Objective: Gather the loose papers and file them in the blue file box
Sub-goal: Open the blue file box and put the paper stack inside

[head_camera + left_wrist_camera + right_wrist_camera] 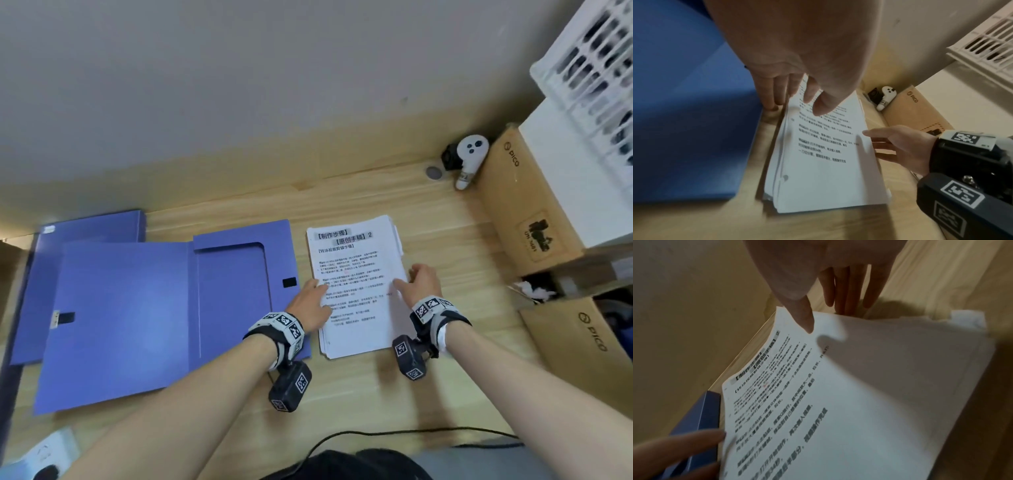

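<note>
A black cable (394, 433) trails across the near edge of the desk (445, 387). Beyond it the papers (356, 291) lie stacked at centre. The left hand (310, 303) has its thumb on the top sheet at the stack's 9 o'clock edge, fingers straight beside it. The right hand (419, 282) does likewise at 3 o'clock, fingers reaching under the edge. The open blue box (137, 308) lies flat at 9 o'clock, just beside the papers. At 1 o'clock, against the wall, a white controller (469, 156) leans by a carton (524, 202).
</note>
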Demonstrator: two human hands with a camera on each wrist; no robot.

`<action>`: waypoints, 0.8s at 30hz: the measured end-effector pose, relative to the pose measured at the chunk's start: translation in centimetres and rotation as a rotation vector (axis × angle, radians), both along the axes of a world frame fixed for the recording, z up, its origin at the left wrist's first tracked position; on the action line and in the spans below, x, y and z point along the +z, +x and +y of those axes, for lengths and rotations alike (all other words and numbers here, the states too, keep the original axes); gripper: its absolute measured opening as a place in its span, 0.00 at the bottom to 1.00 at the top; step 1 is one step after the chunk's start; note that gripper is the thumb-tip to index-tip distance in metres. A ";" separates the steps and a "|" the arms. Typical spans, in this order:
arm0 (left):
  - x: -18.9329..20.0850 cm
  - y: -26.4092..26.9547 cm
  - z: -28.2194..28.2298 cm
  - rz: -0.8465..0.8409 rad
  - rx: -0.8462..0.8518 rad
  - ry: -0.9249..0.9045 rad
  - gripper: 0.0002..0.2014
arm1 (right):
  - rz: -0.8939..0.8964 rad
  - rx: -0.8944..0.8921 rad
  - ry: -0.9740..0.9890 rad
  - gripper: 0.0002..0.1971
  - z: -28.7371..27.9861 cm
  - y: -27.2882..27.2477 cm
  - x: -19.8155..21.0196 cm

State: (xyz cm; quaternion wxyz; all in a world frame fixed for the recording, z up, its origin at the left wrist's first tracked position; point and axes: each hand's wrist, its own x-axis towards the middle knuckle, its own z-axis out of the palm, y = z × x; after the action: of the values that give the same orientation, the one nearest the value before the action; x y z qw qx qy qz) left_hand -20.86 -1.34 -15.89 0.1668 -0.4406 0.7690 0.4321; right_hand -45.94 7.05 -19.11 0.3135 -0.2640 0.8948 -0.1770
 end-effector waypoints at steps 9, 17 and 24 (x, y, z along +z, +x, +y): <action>-1.5 -1.5 0.6 -0.137 0.073 0.034 0.26 | -0.221 -0.007 0.075 0.11 -0.9 0.4 0.6; -0.7 -0.9 -0.3 0.008 0.293 0.146 0.24 | -0.263 -0.069 -0.171 0.15 -1.1 1.7 1.0; 0.9 1.4 -1.4 0.305 0.693 0.296 0.31 | -0.317 -0.089 -0.364 0.16 -3.3 3.0 4.9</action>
State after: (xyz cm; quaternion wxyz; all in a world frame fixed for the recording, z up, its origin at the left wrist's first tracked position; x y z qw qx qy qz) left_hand -19.48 -2.70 -14.96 -0.0429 -0.5758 0.5204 0.6291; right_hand -42.93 3.72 -14.16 0.3890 -0.2453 0.7986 -0.3883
